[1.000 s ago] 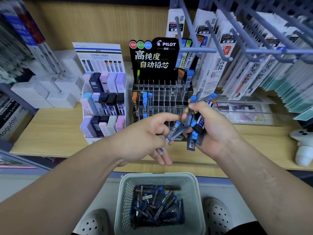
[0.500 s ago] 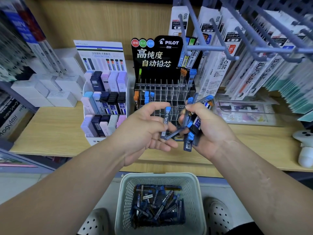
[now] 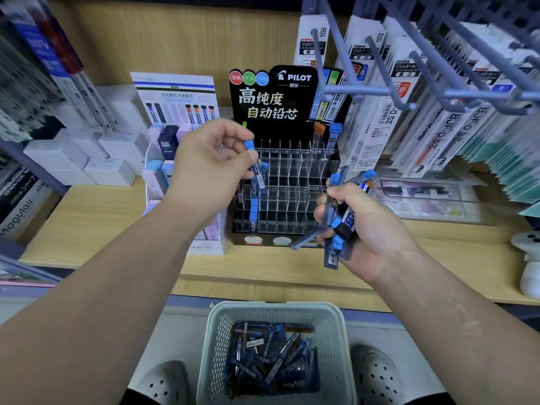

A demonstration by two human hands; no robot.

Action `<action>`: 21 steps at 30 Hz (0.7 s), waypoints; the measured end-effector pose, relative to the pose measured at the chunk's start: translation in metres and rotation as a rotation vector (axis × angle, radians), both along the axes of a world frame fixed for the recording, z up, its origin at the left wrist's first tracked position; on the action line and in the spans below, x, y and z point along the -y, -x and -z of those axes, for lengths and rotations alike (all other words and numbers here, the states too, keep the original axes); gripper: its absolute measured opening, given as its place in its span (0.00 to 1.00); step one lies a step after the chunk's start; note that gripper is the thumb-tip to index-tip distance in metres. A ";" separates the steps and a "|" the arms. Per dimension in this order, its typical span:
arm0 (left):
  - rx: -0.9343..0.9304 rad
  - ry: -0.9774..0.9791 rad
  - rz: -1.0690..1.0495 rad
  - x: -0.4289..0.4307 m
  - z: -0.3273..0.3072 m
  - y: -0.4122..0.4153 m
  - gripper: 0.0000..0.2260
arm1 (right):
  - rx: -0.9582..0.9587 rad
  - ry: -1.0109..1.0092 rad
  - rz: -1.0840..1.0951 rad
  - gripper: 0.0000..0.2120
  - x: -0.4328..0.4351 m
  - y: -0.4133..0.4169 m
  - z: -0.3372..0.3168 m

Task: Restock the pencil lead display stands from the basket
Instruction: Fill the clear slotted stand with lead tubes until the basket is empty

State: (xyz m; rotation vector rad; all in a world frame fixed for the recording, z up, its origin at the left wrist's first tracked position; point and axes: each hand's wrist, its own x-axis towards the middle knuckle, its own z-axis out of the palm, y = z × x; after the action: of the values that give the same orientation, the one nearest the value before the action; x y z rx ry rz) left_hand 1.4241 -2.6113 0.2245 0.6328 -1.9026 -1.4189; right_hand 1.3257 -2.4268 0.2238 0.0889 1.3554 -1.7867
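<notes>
Grey peg hooks (image 3: 359, 90) are jutting over the right end of the wooden shelf (image 3: 87, 223), with hanging refill packs (image 3: 409, 112) crowding behind them. White boxes (image 3: 105, 159) are sitting toward the left end. The black Pilot lead display stand (image 3: 295, 182) is standing mid-shelf near the front edge, with a pastel lead-case stand (image 3: 163, 159) just beside it. My left hand (image 3: 204, 171) is pinching one blue-capped lead tube (image 3: 257, 171) upright before the stand's upper left slots, partly hiding the pastel stand. My right hand (image 3: 377, 229) is gripping a bundle of lead tubes (image 3: 336, 229) by the stand's lower right corner. The white basket (image 3: 336, 331) of tubes is sitting below the shelf edge, its bottom cut off.
</notes>
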 end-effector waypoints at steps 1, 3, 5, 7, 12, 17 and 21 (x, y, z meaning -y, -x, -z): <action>0.008 0.033 -0.003 0.002 0.000 0.002 0.11 | 0.001 -0.003 0.001 0.09 0.000 0.001 0.000; 0.034 0.103 -0.023 0.007 0.004 0.008 0.12 | 0.000 -0.006 0.006 0.10 -0.002 0.003 0.001; 0.084 0.169 -0.041 0.011 0.009 0.013 0.13 | -0.001 -0.004 0.009 0.08 -0.005 0.006 0.001; 0.133 0.241 -0.040 0.014 0.014 0.017 0.14 | -0.003 0.003 0.010 0.06 -0.007 0.008 0.001; 0.150 0.306 -0.045 0.018 0.009 0.019 0.13 | -0.023 0.006 -0.001 0.05 -0.009 0.013 0.001; 0.179 0.354 -0.032 0.017 0.010 0.019 0.09 | -0.033 0.000 -0.008 0.05 -0.011 0.014 0.003; 0.251 0.451 -0.038 0.011 0.014 0.022 0.08 | -0.035 0.000 -0.016 0.05 -0.011 0.013 0.004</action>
State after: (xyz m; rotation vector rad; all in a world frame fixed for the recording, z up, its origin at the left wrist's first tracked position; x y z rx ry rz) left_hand 1.4025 -2.6225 0.2107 0.6404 -2.2945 -0.8675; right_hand 1.3127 -2.4159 0.2199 0.0474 1.3771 -1.7822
